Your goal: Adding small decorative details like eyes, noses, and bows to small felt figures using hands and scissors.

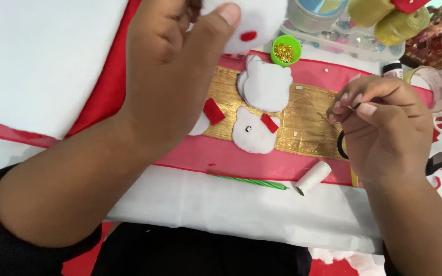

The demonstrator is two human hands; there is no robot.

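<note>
White felt cat face with a red spot, held up high near the top edge, pinched in the left hand. Right hand closed on a thin needle, thread hard to see. Below, on the gold and red cloth: more white felt faces, a green pencil, a white thread spool, a green cup of gold beads.

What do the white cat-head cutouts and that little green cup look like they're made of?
White cat-head cutouts: probably felt, matte and slightly fuzzy, soft cut edges. One carries a red bow patch of similar matte fabric. Green cup: likely plastic, smooth and evenly bright, holding small shiny gold pieces, perhaps metal.
</note>
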